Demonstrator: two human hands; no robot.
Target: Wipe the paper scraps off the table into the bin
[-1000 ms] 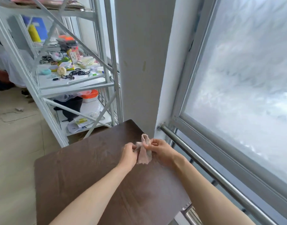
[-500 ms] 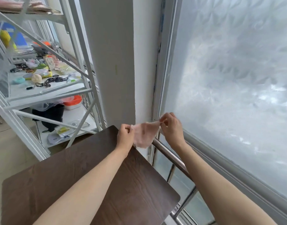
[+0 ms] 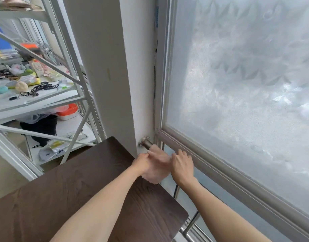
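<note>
A small pale pink cloth (image 3: 157, 165) is draped over the metal rail (image 3: 146, 143) beside the window, hanging down past the table's far right edge. My left hand (image 3: 141, 162) pinches the cloth's left side and my right hand (image 3: 182, 165) holds its right side over the rail. The dark brown wooden table (image 3: 71, 198) lies under my left forearm. No paper scraps and no bin are in view.
A white pillar (image 3: 104, 67) stands just behind the table's far corner. A white metal shelf rack (image 3: 66, 70) with several small items stands at the left. A frosted window (image 3: 246, 84) fills the right side, with the rail running below its frame.
Both hands have carried the cloth from above the table over to the rail and lowered it, so that it now hangs over the rail. The view has swung right.
</note>
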